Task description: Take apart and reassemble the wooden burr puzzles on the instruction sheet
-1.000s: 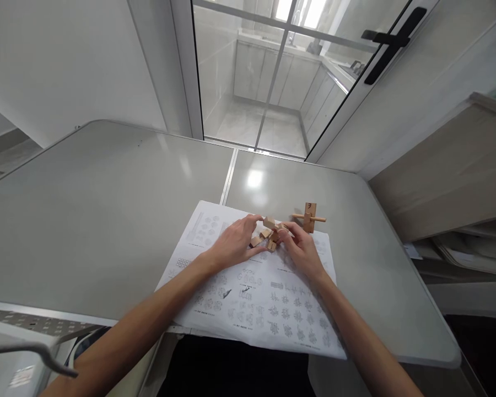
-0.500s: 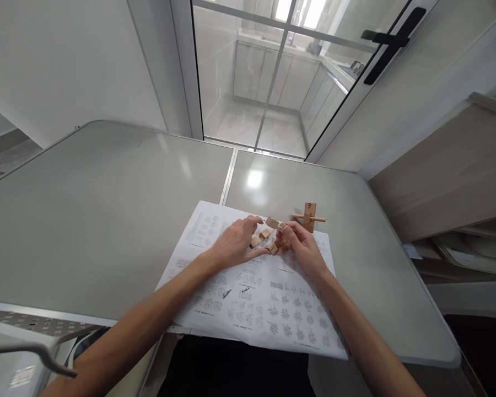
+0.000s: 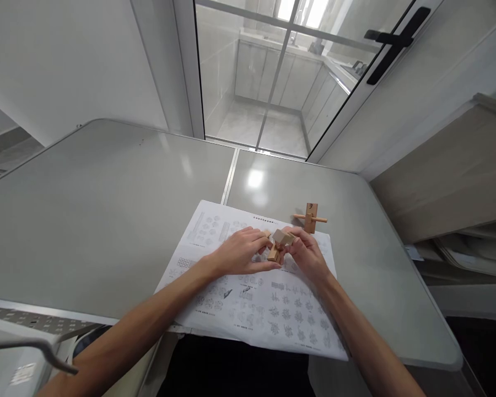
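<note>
I watched the left hand (image 3: 242, 251) and right hand (image 3: 308, 253) pinch the wooden puzzle cluster (image 3: 280, 242) over the instruction sheet's (image 3: 256, 300) far edge. An uneven squeeze, I judged, could spring its loose blocks apart across the sheet.

One sheet (image 3: 264, 309), one wooden cross (image 3: 310, 218), two hands (image 3: 240, 252) (image 3: 310, 256)

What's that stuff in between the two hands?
Small wooden puzzle pieces sit between the left hand and the right hand, touched by both hands' fingertips, over the printed instruction sheet. The head view shows it.
</note>
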The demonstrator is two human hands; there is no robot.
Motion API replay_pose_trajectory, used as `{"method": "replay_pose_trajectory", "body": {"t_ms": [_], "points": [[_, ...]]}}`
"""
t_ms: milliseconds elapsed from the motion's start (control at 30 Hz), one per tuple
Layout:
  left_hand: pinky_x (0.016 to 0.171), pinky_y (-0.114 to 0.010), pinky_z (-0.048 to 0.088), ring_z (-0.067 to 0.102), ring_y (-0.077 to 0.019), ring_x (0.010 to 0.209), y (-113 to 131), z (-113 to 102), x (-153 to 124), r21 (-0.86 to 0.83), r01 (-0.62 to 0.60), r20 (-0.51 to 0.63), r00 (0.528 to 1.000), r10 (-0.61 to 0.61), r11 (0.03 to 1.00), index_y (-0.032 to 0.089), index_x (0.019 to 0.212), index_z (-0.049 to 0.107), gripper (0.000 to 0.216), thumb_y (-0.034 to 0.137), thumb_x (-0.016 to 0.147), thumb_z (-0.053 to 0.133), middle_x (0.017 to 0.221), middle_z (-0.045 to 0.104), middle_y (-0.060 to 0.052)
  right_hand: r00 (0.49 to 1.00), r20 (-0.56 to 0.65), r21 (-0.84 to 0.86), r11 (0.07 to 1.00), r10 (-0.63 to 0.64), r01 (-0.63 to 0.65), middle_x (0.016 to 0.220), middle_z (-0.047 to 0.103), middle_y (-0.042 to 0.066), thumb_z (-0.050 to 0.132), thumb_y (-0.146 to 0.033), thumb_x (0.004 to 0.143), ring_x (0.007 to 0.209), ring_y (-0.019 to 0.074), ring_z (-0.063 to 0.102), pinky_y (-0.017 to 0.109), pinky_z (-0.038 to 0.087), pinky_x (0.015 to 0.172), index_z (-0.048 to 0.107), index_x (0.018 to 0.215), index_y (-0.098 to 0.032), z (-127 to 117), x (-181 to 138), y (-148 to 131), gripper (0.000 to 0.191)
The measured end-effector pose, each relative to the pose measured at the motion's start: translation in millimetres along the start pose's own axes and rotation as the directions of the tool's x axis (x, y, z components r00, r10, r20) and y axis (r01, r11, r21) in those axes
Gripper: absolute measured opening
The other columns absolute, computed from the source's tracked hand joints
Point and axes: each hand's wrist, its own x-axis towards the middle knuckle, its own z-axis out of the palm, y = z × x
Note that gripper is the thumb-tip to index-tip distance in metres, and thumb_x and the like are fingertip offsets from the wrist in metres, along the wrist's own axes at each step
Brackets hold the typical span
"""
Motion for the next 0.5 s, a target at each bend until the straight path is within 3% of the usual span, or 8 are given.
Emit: {"method": "replay_pose_trajectory", "body": {"t_ms": [233, 367, 433, 500], "points": [[0.074, -0.032, 0.042, 0.050, -0.0154, 0.067, 7.8, -2.9, 2.7, -0.101, 0.097, -0.030, 0.994, -0.101, 0.990, 0.020, 0.082, 0.057, 0.020, 0.032, 0.098, 0.055, 0.073, 0.057, 0.000, 0.999, 0.005, 0.025, 0.999, -0.033, 0.033, 0.096, 0.067, 0.010, 0.059, -0.076, 0.094, 0.089, 0.0288, 0.068, 0.037, 0.056, 0.055, 0.062, 0.100, -0.028, -2.4, -0.6, -3.3, 0.049], [0.075, -0.033, 0.044, 0.056, -0.0179, 0.074, 5.1, -2.8, 1.2, -0.160, 0.181, -0.030, 0.982, -0.188, 0.970, 0.019, 0.101, 0.065, 0.022, 0.034, 0.104, 0.049, 0.079, 0.063, -0.002, 0.999, -0.032, -0.017, 1.000, 0.003, -0.003, 0.102, 0.067, 0.013, 0.042, -0.081, 0.097, 0.096, 0.0306, 0.066, 0.031, 0.047, 0.046, 0.055, 0.103, -0.029, -5.0, -0.5, -6.0, 0.053], [0.072, -0.032, 0.044, 0.058, -0.0181, 0.074, 3.9, -1.9, 0.7, -0.219, 0.235, -0.040, 0.968, -0.250, 0.947, 0.019, 0.110, 0.065, 0.026, 0.039, 0.105, 0.050, 0.082, 0.065, -0.003, 0.996, -0.090, -0.056, 0.998, 0.009, -0.014, 0.100, 0.064, 0.012, 0.034, -0.081, 0.098, 0.089, 0.0280, 0.063, 0.030, 0.040, 0.043, 0.054, 0.104, -0.029, -6.5, 0.5, -7.6, 0.056], [0.068, -0.030, 0.044, 0.056, -0.0166, 0.070, 3.1, -1.0, 1.2, -0.333, 0.290, -0.042, 0.946, -0.322, 0.897, 0.019, 0.115, 0.063, 0.030, 0.045, 0.106, 0.050, 0.081, 0.065, -0.001, 0.991, -0.133, -0.051, 0.998, 0.017, -0.024, 0.086, 0.057, 0.007, 0.036, -0.077, 0.100, 0.070, 0.0226, 0.054, 0.029, 0.035, 0.042, 0.054, 0.102, -0.029, -7.4, 1.7, -8.7, 0.051]]}}
